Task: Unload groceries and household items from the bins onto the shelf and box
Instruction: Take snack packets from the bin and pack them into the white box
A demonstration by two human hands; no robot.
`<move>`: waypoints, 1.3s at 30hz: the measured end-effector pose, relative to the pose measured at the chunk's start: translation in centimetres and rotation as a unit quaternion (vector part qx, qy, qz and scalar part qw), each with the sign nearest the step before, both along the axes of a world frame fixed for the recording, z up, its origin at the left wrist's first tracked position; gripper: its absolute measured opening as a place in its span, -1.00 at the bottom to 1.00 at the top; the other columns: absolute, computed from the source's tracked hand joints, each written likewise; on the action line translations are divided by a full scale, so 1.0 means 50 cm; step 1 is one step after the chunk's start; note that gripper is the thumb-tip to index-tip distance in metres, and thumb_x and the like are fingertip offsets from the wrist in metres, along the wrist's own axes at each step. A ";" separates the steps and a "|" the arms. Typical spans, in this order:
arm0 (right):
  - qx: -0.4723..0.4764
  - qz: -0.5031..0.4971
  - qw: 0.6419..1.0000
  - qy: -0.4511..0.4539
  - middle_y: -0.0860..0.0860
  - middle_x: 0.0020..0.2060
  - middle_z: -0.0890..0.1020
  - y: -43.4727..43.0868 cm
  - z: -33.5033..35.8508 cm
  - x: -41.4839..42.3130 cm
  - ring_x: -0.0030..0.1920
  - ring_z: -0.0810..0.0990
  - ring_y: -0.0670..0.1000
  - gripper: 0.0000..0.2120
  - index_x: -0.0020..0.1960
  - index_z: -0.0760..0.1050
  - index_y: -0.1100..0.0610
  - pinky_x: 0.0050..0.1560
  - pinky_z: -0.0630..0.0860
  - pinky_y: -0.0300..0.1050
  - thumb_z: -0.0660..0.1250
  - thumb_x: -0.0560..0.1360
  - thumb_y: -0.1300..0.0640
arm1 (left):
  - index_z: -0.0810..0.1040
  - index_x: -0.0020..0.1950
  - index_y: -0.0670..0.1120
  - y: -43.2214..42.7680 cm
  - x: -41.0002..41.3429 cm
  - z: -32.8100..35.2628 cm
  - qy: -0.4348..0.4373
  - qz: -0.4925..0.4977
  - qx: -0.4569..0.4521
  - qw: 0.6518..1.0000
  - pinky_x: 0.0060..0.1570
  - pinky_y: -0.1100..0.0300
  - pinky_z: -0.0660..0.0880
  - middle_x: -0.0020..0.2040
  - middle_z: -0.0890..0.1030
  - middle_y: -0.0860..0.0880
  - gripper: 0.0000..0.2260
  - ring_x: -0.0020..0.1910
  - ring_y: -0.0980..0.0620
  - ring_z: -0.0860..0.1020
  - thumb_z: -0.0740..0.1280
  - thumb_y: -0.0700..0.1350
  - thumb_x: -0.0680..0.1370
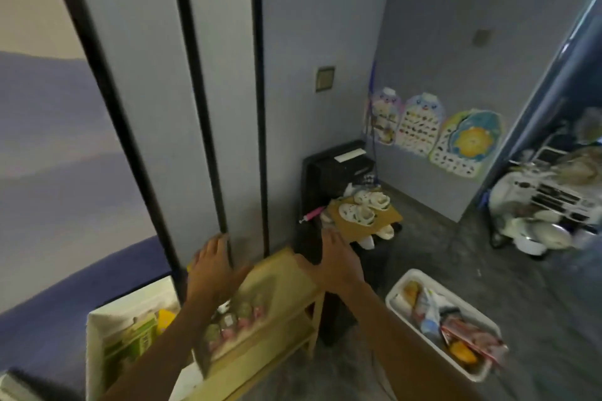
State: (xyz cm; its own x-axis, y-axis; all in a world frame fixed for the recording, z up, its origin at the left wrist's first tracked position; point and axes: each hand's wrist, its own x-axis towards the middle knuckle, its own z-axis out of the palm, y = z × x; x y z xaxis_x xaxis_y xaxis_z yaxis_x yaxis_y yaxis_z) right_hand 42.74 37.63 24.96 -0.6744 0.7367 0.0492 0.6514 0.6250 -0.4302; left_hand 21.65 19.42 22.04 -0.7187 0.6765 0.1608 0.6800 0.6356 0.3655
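A wooden shelf [286,270] stands low in the middle, with several small jars [234,319] on a lower level. My left hand [211,267] hovers flat above the shelf's left end, fingers spread and empty. My right hand [338,262] is spread over the shelf's right corner and holds nothing. A white bin [407,283] on the floor at the right holds packets and an orange item [462,352]. A white box [97,335] at lower left holds a green carton [140,338] and a yellow pack [166,317].
A black appliance [332,172] stands behind the shelf, with white sandals on a board [365,215] beside it. Dark-framed wall panels [224,107] rise at the left. Posters [433,130] hang on the wall. A cluttered rack [547,205] is at the far right.
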 end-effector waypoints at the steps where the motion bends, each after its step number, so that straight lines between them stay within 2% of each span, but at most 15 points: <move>1: 0.006 -0.021 1.000 0.000 0.07 0.68 0.22 0.018 0.006 0.054 0.66 0.23 0.13 0.04 0.71 0.06 0.08 0.59 0.32 0.12 0.18 0.50 -0.58 | 0.33 0.61 -0.08 0.029 0.039 0.008 -0.003 -0.013 0.001 1.000 0.49 -0.17 0.34 0.58 0.40 -0.14 -0.07 0.53 -0.20 0.39 0.11 0.53 0.44; 3: 0.011 -0.054 0.998 0.001 0.06 0.64 0.28 0.053 0.011 0.163 0.61 0.31 0.13 0.03 0.68 0.12 0.05 0.53 0.41 0.16 0.18 0.46 -0.60 | 0.30 0.63 -0.06 0.080 0.122 0.025 -0.004 -0.040 0.009 0.999 0.51 -0.20 0.33 0.59 0.38 -0.12 -0.08 0.55 -0.20 0.36 0.15 0.54 0.46; 6: 0.022 -0.100 0.995 0.006 0.03 0.58 0.37 0.096 0.012 0.328 0.57 0.37 0.14 -0.03 0.61 0.24 0.05 0.50 0.44 0.17 0.17 0.45 -0.60 | 0.29 0.62 -0.02 0.150 0.262 0.052 0.002 -0.089 0.015 0.996 0.53 -0.20 0.32 0.61 0.35 -0.10 -0.12 0.57 -0.17 0.34 0.13 0.54 0.49; 9: 0.020 -0.143 0.990 -0.003 0.09 0.69 0.22 0.115 0.003 0.468 0.67 0.20 0.17 0.05 0.70 0.15 0.11 0.63 0.25 0.15 0.11 0.49 -0.61 | 0.30 0.62 0.00 0.206 0.386 0.064 -0.011 -0.114 0.019 0.993 0.52 -0.19 0.34 0.60 0.36 -0.08 -0.12 0.56 -0.15 0.36 0.13 0.54 0.48; 11: 0.013 -0.170 0.985 -0.008 0.09 0.72 0.13 0.124 -0.004 0.566 0.70 0.12 0.16 0.06 0.73 0.08 0.13 0.64 0.17 0.13 0.10 0.50 -0.59 | 0.31 0.61 -0.01 0.247 0.466 0.055 -0.014 -0.137 0.021 0.990 0.51 -0.18 0.36 0.59 0.38 -0.08 -0.12 0.55 -0.14 0.37 0.13 0.55 0.47; 15: 0.000 -0.224 0.975 -0.015 0.10 0.71 0.14 0.146 -0.029 0.728 0.70 0.12 0.13 0.05 0.72 0.08 0.14 0.64 0.21 0.14 0.09 0.52 -0.58 | 0.37 0.57 -0.03 0.324 0.599 0.027 -0.014 -0.184 0.013 0.983 0.47 -0.16 0.42 0.54 0.46 -0.08 -0.11 0.52 -0.12 0.42 0.12 0.57 0.46; 20: -0.025 -0.297 0.954 -0.026 0.11 0.71 0.17 0.190 -0.059 0.865 0.69 0.15 0.14 0.10 0.72 0.09 0.12 0.62 0.25 0.13 0.08 0.47 -0.62 | 0.37 0.60 -0.05 0.429 0.722 -0.015 -0.038 -0.240 -0.030 0.969 0.50 -0.17 0.38 0.57 0.43 -0.09 -0.04 0.57 -0.09 0.38 0.05 0.60 0.44; 24: -0.042 -0.324 0.944 -0.041 0.14 0.70 0.19 0.246 -0.091 0.925 0.68 0.18 0.16 0.08 0.71 0.11 0.15 0.62 0.26 0.12 0.17 0.49 -0.58 | 0.42 0.56 -0.08 0.530 0.778 -0.062 -0.037 -0.267 -0.045 0.962 0.48 -0.15 0.39 0.53 0.47 -0.12 -0.05 0.53 -0.12 0.42 0.05 0.61 0.46; 28: -0.047 -0.344 0.935 -0.071 0.15 0.65 0.30 0.342 -0.146 0.942 0.63 0.30 0.17 0.13 0.68 0.18 0.13 0.58 0.37 0.14 0.12 0.41 -0.66 | 0.56 0.38 -0.09 0.644 0.809 -0.121 -0.034 -0.293 -0.044 0.954 0.27 -0.10 0.48 0.33 0.62 -0.12 -0.25 0.32 -0.15 0.58 0.18 0.50 0.53; 32: -0.062 -0.342 0.933 -0.097 0.15 0.62 0.36 0.455 -0.214 0.926 0.59 0.37 0.18 0.16 0.68 0.18 0.13 0.52 0.44 0.16 0.10 0.37 -0.66 | 0.60 0.24 -0.04 0.763 0.811 -0.199 -0.053 -0.290 -0.078 0.952 0.11 -0.07 0.53 0.14 0.67 -0.07 -0.26 0.15 -0.14 0.63 0.11 0.55 0.50; 34: -0.074 -0.339 0.930 -0.120 0.14 0.56 0.43 0.511 -0.244 0.915 0.53 0.43 0.17 0.11 0.63 0.27 0.15 0.47 0.48 0.13 0.10 0.37 -0.63 | 0.62 0.11 0.02 0.813 0.811 -0.230 -0.074 -0.287 -0.096 0.950 0.05 -0.06 0.55 0.04 0.67 -0.04 -0.34 0.08 -0.14 0.64 0.10 0.54 0.50; 36: -0.087 -0.326 0.930 -0.148 0.12 0.41 0.53 0.563 -0.284 0.905 0.42 0.51 0.15 -0.02 0.50 0.40 0.14 0.39 0.50 0.08 0.10 0.39 -0.59 | 0.62 0.02 0.03 0.857 0.807 -0.260 -0.084 -0.281 -0.112 0.950 0.02 -0.05 0.55 -0.01 0.67 -0.03 -0.39 0.05 -0.15 0.65 0.10 0.51 0.53; 39: -0.100 -0.290 0.934 -0.183 0.10 0.36 0.54 0.632 -0.355 0.892 0.40 0.52 0.17 -0.10 0.44 0.44 0.07 0.38 0.48 0.11 0.13 0.38 -0.57 | 0.63 0.06 0.03 0.917 0.803 -0.309 -0.092 -0.266 -0.156 0.947 0.06 -0.06 0.54 0.05 0.68 -0.04 -0.39 0.10 -0.16 0.65 0.09 0.51 0.55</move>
